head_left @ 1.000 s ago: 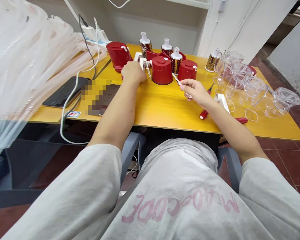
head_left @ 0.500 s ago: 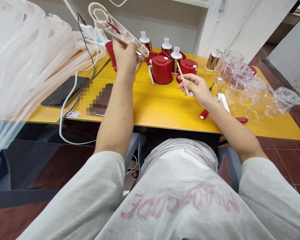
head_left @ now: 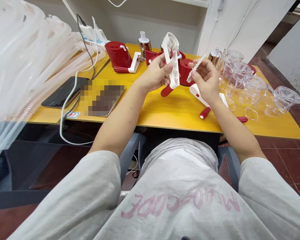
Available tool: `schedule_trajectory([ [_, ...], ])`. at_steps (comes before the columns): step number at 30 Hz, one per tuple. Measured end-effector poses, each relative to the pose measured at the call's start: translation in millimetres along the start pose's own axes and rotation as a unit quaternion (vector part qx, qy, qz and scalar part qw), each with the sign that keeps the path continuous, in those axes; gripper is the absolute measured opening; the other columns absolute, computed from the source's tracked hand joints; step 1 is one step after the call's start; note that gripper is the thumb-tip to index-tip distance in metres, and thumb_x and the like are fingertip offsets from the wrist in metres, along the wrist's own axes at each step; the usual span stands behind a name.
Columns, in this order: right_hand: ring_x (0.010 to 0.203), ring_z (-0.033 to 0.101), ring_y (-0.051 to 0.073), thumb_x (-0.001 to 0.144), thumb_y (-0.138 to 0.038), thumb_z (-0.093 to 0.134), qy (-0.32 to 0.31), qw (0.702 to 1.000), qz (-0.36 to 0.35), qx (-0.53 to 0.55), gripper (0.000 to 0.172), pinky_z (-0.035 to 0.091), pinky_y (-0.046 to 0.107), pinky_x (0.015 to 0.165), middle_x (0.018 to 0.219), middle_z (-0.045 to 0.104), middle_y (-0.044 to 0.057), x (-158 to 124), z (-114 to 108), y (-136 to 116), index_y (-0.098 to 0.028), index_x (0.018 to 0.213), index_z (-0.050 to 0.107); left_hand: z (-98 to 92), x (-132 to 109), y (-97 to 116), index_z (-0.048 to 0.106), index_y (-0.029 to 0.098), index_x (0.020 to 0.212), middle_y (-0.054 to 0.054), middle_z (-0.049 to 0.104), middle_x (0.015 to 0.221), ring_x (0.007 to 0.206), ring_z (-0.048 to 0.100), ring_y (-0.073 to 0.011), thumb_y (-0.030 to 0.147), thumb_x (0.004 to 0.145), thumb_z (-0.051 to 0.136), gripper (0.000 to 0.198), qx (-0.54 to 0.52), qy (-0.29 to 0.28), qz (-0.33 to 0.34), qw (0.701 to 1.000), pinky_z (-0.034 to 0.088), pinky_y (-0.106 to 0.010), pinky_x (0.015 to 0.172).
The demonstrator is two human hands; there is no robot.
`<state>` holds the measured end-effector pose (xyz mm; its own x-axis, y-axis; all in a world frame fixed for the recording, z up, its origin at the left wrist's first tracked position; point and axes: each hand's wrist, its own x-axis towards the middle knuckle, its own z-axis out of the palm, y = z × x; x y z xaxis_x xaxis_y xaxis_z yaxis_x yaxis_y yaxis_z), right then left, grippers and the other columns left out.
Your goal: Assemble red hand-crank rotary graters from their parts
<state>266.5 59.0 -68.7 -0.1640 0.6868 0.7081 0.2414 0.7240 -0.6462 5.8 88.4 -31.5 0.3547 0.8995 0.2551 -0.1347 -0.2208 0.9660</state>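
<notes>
Left hand [head_left: 156,74]: gripped white crank [head_left: 173,61] upright above worktop [head_left: 165,110] middle.
Right hand [head_left: 207,80]: pinched thin pin [head_left: 195,68] beside crank.
Progress: pin not yet in crank, seemingly; several red bodies [head_left: 118,55] waited at far edge.

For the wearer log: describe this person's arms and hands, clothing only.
Both forearms are bare. Short, loose, light grey sleeves end above the elbows. The left hand and right hand wear no gloves; no rings or watch show. The matching grey shirt carries faded pink lettering.
</notes>
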Motion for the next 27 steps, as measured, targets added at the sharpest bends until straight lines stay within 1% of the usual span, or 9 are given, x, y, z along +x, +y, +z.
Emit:
schedule_trajectory([
  [3,0.147,0.088,0.031,0.118,-0.098,0.064,0.038,0.997,-0.059,-0.038,0.076,0.08,0.051,0.124,0.162,0.084,0.01,0,-2,-3,-0.039,0.164,0.079,9.2,3,-11,0.072,0.028,0.153,0.007,0.075,0.083,0.06,0.074,-0.0105,0.065,0.109,0.104,0.066,-0.045,-0.007,-0.021,0.999,0.046,-0.02,0.052],
  [5,0.143,0.09,0.031,0.12,-0.093,0.065,0.059,0.995,-0.065,-0.037,0.071,0.08,0.053,0.126,0.158,0.086,0.009,0,-2,-3,-0.039,0.164,0.081,14.7,4,-17,0.069,0.027,0.151,0.01,0.073,0.079,0.053,0.07,-0.0083,0.064,0.106,0.108,0.07,-0.076,-0.015,-0.035,0.996,0.045,-0.019,0.05],
  [8,0.137,0.093,0.03,0.123,-0.092,0.06,0.069,0.993,-0.077,-0.05,0.07,0.08,0.055,0.127,0.15,0.089,0.007,-2,-1,-4,-0.038,0.16,0.085,24.2,3,-22,0.062,0.026,0.147,0.013,0.073,0.078,0.05,0.071,-0.0087,0.061,0.097,0.117,0.083,-0.127,-0.046,-0.047,0.99,0.044,-0.019,0.047],
  [11,0.143,0.092,0.032,0.127,-0.088,0.049,0.049,0.986,-0.11,-0.119,0.071,0.077,0.058,0.134,0.152,0.09,0.008,-6,-3,-8,-0.037,0.158,0.088,34.2,-2,-22,0.059,0.025,0.142,0.013,0.075,0.08,0.051,0.072,-0.0092,0.058,0.09,0.122,0.089,-0.159,-0.078,-0.05,0.983,0.045,-0.02,0.047],
  [15,0.164,0.083,0.038,0.127,-0.076,0.059,-0.022,0.976,-0.082,-0.202,0.058,0.065,0.062,0.15,0.159,0.091,0.006,-8,-5,-15,-0.039,0.161,0.088,43.5,-5,-23,0.058,0.025,0.145,0.011,0.078,0.082,0.052,0.074,-0.0098,0.061,0.096,0.118,0.086,-0.162,-0.08,-0.058,0.982,0.046,-0.019,0.048],
  [18,0.172,0.077,0.041,0.123,-0.073,0.068,-0.056,0.98,-0.06,-0.182,0.057,0.058,0.068,0.155,0.16,0.091,0.004,-8,-3,-22,-0.037,0.163,0.088,44.9,-3,-26,0.059,0.025,0.142,0.01,0.08,0.083,0.051,0.072,-0.0091,0.063,0.097,0.117,0.083,-0.174,-0.07,-0.05,0.981,0.047,-0.018,0.047],
  [21,0.173,0.076,0.037,0.122,-0.075,0.068,-0.049,0.991,-0.032,-0.119,0.055,0.057,0.064,0.156,0.154,0.093,0.001,-8,-1,-31,-0.041,0.158,0.09,40.9,-1,-30,0.06,0.026,0.141,0.007,0.085,0.09,0.055,0.076,-0.0098,0.06,0.098,0.117,0.079,-0.178,-0.07,-0.035,0.981,0.052,-0.018,0.05],
  [24,0.163,0.082,0.035,0.123,-0.08,0.064,-0.021,0.999,-0.022,-0.041,0.054,0.06,0.063,0.153,0.153,0.094,0.003,-8,-3,-37,-0.04,0.137,0.098,34.5,1,-34,0.06,0.027,0.152,0.004,0.089,0.097,0.065,0.085,-0.0141,0.057,0.102,0.114,0.079,-0.162,-0.097,-0.037,0.981,0.063,-0.02,0.058],
  [27,0.153,0.085,0.036,0.118,-0.088,0.07,-0.003,1.0,0.01,-0.014,0.06,0.064,0.064,0.146,0.14,0.094,0.008,-6,-4,-36,-0.035,0.116,0.098,30.8,2,-37,0.056,0.029,0.165,0.002,0.091,0.101,0.073,0.091,-0.0185,0.056,0.105,0.108,0.084,-0.147,-0.12,-0.04,0.981,0.07,-0.024,0.066],
])
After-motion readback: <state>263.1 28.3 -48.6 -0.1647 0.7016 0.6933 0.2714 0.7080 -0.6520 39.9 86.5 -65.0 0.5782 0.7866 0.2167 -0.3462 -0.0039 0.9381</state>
